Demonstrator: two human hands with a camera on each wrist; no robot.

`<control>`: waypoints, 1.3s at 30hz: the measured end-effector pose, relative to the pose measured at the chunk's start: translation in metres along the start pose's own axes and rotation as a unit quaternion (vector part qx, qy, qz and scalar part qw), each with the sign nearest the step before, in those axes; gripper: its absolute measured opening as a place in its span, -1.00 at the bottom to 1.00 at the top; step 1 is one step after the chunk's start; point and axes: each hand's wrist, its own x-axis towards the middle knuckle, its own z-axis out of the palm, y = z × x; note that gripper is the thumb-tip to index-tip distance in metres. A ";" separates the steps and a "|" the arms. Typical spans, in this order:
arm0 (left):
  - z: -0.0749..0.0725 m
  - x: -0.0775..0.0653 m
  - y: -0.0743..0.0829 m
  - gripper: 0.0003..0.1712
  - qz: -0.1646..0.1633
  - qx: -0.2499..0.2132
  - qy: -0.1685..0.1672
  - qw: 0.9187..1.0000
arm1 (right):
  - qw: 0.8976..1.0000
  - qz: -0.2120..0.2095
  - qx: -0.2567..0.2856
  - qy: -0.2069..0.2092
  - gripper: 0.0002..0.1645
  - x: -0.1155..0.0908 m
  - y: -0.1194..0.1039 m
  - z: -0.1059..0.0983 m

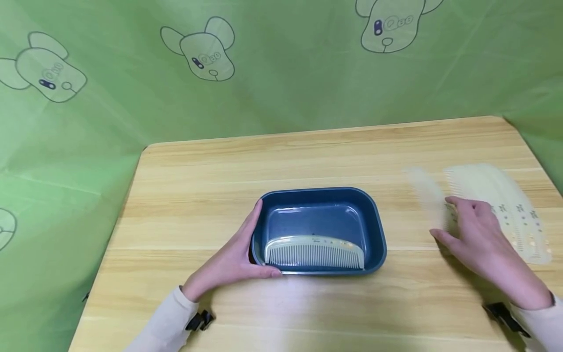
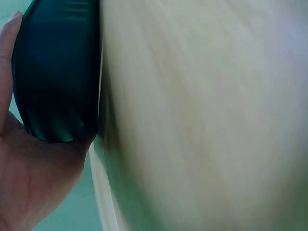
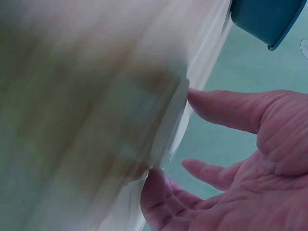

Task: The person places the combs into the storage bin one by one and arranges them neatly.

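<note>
A dark blue rectangular tray [image 1: 316, 217] stands mid-table. My left hand [image 1: 235, 256] grips its left end, thumb along the near side and fingers along the left wall; the left wrist view shows the tray [image 2: 57, 72] against the palm. Inside, along the near wall, lies a pale comb [image 1: 314, 252], teeth facing me. On the right, my right hand [image 1: 477, 239] holds another pale comb [image 1: 425, 195], blurred in the head view. In the right wrist view this comb [image 3: 173, 120] sits between thumb and fingertips. Several overlapping pale combs [image 1: 488, 188] lie under and beyond that hand.
The wooden table [image 1: 211, 171] has light grain and a rounded far edge. A green cloth [image 1: 286, 98] with printed animal heads hangs behind it and at the sides. Black straps [image 1: 200, 320] circle both wrists over pale sleeves [image 1: 164, 320].
</note>
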 end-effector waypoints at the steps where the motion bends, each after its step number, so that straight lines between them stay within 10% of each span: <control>1: 0.000 0.000 0.000 0.73 0.000 0.000 0.000 1.000 | 1.000 0.005 -0.004 -0.007 0.02 0.000 0.000 -0.001; 39: 0.001 0.001 0.000 0.71 0.002 -0.007 -0.002 1.000 | 0.985 -0.045 0.159 0.046 -0.28 -0.007 -0.002 -0.008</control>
